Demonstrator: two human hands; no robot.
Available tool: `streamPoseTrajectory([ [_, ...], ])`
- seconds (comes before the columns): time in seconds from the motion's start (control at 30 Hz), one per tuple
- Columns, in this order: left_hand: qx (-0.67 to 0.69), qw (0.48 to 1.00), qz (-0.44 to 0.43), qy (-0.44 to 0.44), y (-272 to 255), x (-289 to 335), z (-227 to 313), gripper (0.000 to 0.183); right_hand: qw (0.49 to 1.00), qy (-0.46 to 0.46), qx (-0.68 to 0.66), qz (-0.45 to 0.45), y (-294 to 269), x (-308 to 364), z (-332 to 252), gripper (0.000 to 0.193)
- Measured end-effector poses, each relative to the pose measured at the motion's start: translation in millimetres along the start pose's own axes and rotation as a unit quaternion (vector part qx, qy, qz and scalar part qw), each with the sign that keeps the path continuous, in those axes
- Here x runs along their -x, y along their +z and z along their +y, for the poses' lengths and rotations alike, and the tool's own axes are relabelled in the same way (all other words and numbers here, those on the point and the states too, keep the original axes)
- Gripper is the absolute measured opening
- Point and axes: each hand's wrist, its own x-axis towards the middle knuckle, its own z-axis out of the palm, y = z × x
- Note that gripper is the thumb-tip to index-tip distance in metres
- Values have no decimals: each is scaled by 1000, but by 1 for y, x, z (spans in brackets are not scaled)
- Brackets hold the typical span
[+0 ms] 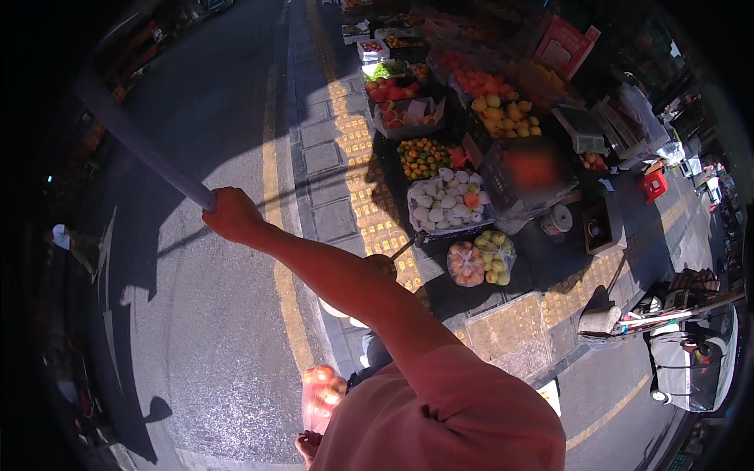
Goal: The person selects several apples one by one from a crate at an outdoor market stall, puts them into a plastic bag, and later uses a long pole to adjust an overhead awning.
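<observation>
Reaching across to the left, my bare right arm ends in my right hand [233, 215], closed round the end of a grey-blue pole [149, 153]. The pole slants up and left, and its far end blurs into the dark rim. Low in the picture, beside my pink shirt, my left hand [309, 446] is partly cut off, with fingers curled at the gathered end of a thin plastic bag [321, 396]. Round orange-red fruits show through that bag. Beyond my right arm, two clear bags of fruit [481, 259] sit on the pavement, one with orange-pink fruit, one with yellow-green.
A fruit stall lines the pavement at right: a crate of pale wrapped fruit [448, 202], small orange citrus [428, 158], yellow fruit [506, 118] and a dark crate [528, 179]. Yellow tactile paving [369, 188] runs beside the road [212, 314]. A white vehicle [691, 357] stands far right.
</observation>
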Motion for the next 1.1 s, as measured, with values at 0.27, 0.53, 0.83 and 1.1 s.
streamPoseTrajectory([
  [0.27,116,987,40,-101,33,-50,-3,29,999,-9,11,-29,6,-31,18,19],
  [0.53,165,982,49,-84,16,-24,-21,32,999,-31,4,-3,18,-123,72,29],
  [0.83,175,976,53,-121,15,-8,-3,32,998,50,-30,-9,9,-160,79,24],
  [1.1,126,983,113,-76,40,-30,-5,30,1000,8,-11,-20,2,-176,88,24],
])
